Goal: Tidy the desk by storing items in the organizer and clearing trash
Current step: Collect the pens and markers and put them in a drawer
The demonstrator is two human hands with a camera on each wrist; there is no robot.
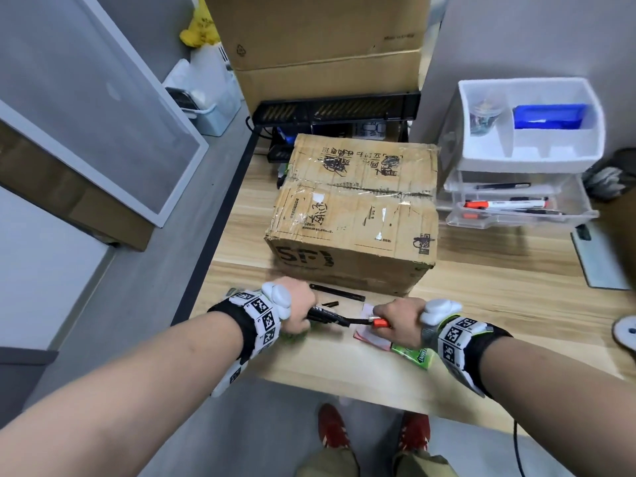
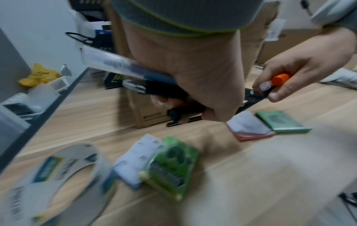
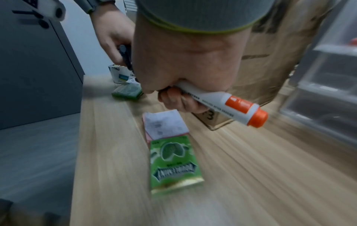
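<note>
My left hand grips a bundle of pens, one clear-barrelled and the others black, low over the wooden desk's front edge. My right hand holds a white marker with an orange cap in a fist; its orange end nearly meets the tips of the left hand's pens. A black pen lies on the desk just beyond both hands. The white and clear organizer stands at the back right, and its open drawer holds markers and pens.
A taped cardboard box fills the desk's middle, between my hands and the organizer. Pink sticky notes and a green gum pack lie under my right hand. Another green pack and a tape roll sit by my left hand.
</note>
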